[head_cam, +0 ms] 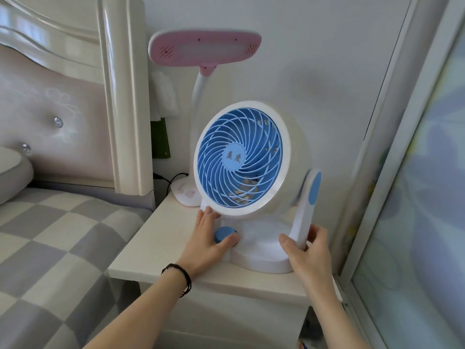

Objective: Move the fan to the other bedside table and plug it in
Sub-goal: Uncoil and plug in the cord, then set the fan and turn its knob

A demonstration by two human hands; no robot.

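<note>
A white desk fan (241,159) with a blue spiral grille stands upright on a white bedside table (156,238), its base near the table's front right. My left hand (208,243) lies against the left side of the base, fingers spread around the blue knob (225,234). My right hand (305,250) wraps the foot of the fan's right support arm, thumb in front and fingers behind. The fan's cord and plug are hidden from view.
A pink-headed desk lamp (203,46) on a white gooseneck stands behind the fan, with a black cable (168,178) running to the wall. A wall socket (166,94) sits left of it. The bed (50,235) and headboard lie left; a window frame (372,147) stands close on the right.
</note>
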